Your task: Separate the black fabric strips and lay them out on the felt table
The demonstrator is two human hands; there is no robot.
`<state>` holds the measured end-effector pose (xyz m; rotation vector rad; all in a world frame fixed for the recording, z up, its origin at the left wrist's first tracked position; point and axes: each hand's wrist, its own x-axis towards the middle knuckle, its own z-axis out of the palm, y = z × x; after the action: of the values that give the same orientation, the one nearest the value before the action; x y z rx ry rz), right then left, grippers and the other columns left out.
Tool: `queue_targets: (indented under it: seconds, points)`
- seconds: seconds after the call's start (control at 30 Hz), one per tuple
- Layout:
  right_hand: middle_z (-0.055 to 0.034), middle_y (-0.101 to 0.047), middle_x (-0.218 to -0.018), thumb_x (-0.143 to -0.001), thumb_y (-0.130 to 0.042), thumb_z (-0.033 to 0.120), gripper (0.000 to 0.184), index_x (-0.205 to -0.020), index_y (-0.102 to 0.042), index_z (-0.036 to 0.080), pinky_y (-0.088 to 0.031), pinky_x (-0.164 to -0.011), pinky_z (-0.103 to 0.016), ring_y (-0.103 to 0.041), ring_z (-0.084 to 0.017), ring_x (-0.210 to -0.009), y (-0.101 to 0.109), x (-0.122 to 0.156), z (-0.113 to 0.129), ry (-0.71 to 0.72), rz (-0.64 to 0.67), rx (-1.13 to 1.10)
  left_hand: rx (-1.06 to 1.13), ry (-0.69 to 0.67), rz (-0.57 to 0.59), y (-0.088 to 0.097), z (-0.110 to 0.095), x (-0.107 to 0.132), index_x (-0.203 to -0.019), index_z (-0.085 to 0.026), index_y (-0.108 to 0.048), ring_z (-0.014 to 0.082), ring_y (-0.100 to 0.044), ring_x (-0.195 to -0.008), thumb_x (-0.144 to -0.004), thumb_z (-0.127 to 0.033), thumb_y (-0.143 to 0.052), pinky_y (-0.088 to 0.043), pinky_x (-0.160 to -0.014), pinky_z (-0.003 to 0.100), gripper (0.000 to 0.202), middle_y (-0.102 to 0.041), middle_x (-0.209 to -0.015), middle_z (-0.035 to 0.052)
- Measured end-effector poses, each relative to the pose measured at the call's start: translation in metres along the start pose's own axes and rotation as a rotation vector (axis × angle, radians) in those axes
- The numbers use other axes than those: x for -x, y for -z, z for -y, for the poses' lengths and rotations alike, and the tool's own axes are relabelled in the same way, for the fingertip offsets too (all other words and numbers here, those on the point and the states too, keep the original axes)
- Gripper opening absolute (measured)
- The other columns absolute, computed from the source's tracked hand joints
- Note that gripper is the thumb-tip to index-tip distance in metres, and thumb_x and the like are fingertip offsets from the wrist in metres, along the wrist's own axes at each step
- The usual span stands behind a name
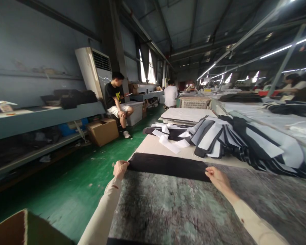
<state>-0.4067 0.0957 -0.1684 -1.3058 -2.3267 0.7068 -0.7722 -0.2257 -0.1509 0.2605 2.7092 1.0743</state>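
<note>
A long black fabric strip [168, 166] lies across the worn grey table top [173, 207] in front of me. My left hand [120, 168] is closed on the strip's left end at the table edge. My right hand [217, 177] pinches the strip's right end. Both arms are stretched forward in pale sleeves. Beyond the strip, a big fanned pile of black and white fabric pieces [244, 139] lies on the table, with loose white strips [169, 141] beside it.
A green floor [73, 183] runs along the table's left side. A seated person [116, 102] is by cardboard boxes [102, 131] and an air conditioner unit [94, 69]. Shelves [40, 119] line the left wall. Another box corner [12, 229] is at bottom left. Other people work farther back.
</note>
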Motion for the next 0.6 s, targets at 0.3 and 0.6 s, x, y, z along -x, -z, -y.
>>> queue_targets:
  seconds: [0.3,0.6]
  points:
    - [-0.0052,-0.071,-0.090,-0.079,-0.056,0.025,0.023,-0.100,-0.062,0.017,-0.048,-0.076,-0.027,-0.066,-0.018,-0.083,0.0060,0.0087,0.0094,-0.030,0.001,-0.022,-0.023,-0.011,-0.042,0.0044,0.0050,-0.0010,-0.091,-0.022,-0.072,0.0307,-0.062,-0.096,-0.071,-0.039,-0.063,-0.049,-0.073,0.036,0.028,-0.070,-0.096,0.0080]
    - [-0.0049,-0.071,-0.087,-0.075,-0.058,0.021,0.022,-0.095,-0.064,0.017,-0.048,-0.076,-0.029,-0.066,-0.019,-0.084,0.0018,0.0057,0.0098,-0.052,-0.032,-0.018,-0.033,-0.041,-0.047,0.0056,0.0058,-0.0062,-0.088,-0.022,-0.074,0.0335,-0.063,-0.089,-0.067,-0.042,-0.062,-0.050,-0.067,0.038,0.031,-0.071,-0.088,0.0077]
